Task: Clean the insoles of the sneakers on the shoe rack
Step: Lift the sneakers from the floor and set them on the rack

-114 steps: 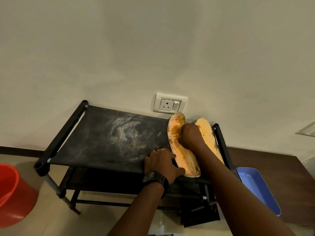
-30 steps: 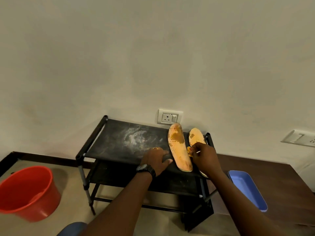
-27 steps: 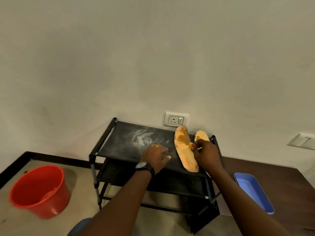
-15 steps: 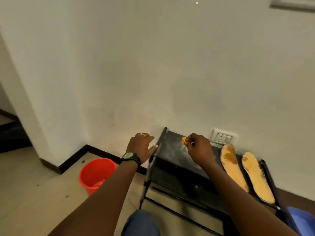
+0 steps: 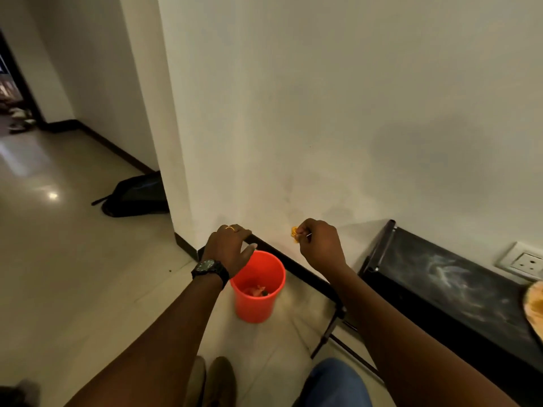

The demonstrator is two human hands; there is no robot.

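Head view: red bucket [image 5: 255, 306] stands beside the shoe rack [image 5: 440, 277].

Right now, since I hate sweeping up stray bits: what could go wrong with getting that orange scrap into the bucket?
The right hand pinches the orange scrap seemingly beside the mouth of the red bucket, not clearly over it. Released here, it may land on the floor. The left hand hangs open by the rim and could deflect the scrap or nudge the bucket.
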